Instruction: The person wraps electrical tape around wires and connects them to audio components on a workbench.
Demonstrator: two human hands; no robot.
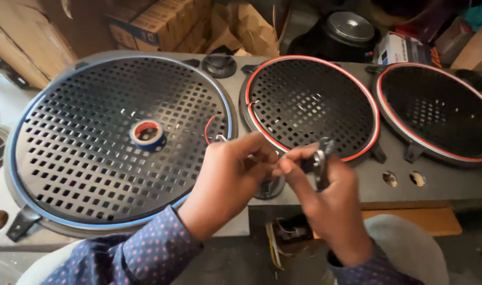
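Metal pliers (320, 166) blurred in right hand (328, 206), left hand (228, 177) beside — wire indistinct

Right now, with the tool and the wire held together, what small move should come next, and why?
Probably steady the wire: the left hand pinches the thin wire from the blue-rimmed grille, and the right hand holds a metal tool against it, blurred.

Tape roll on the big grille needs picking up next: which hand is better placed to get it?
Probably the left hand. It lies on the same side as the blue tape roll on the large grille, and it holds at most thin wire. The right hand is farther off and holds a metal tool.
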